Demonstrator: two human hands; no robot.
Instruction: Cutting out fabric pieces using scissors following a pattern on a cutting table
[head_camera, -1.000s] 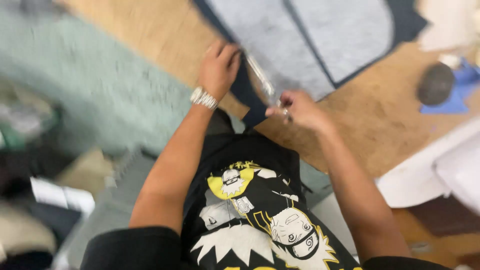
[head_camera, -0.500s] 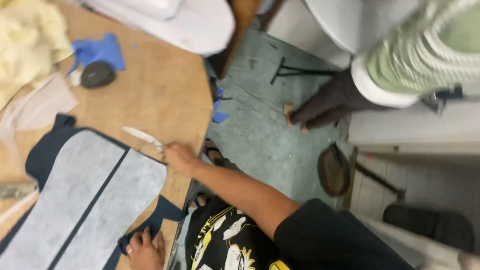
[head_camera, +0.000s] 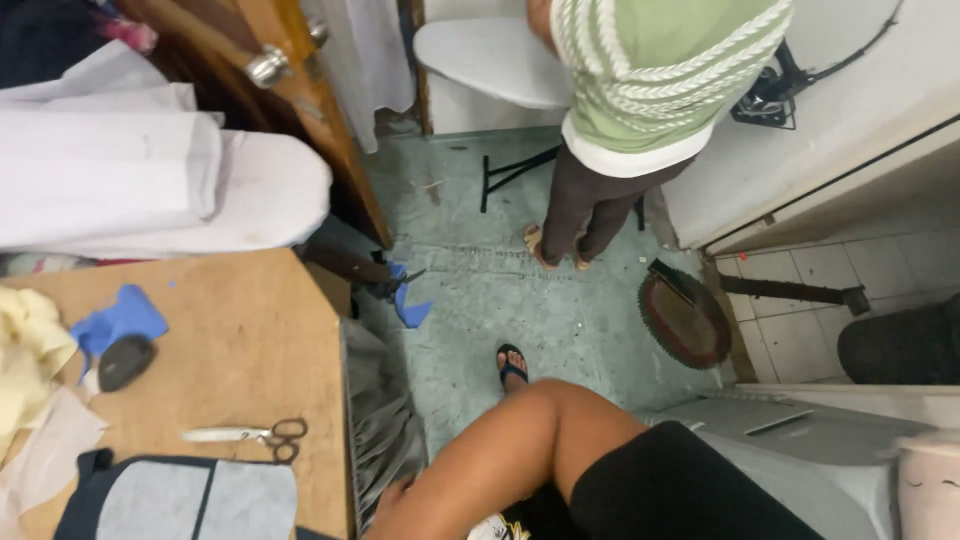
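A pair of scissors (head_camera: 245, 435) with black handles lies flat on the wooden table (head_camera: 250, 340), and no hand touches it. Just below it lies a grey fabric panel with a navy border (head_camera: 180, 497). My right arm is bent across the bottom of the view. My right hand (head_camera: 388, 497) sits low by the table's right edge, beside a grey cloth (head_camera: 380, 420) hanging off it, and its fingers are mostly hidden. My left hand is out of sight.
A blue cloth scrap (head_camera: 120, 318), a dark oval object (head_camera: 125, 362) and yellow cloth (head_camera: 25, 365) lie on the table's left. White fabric rolls (head_camera: 150, 190) are behind. Another person (head_camera: 600, 150) stands on the green floor near a round mat (head_camera: 685, 320).
The view swung right, away from the table. My right hand let go of the scissors, which now lie on the table, and drew back. My left hand left the view.
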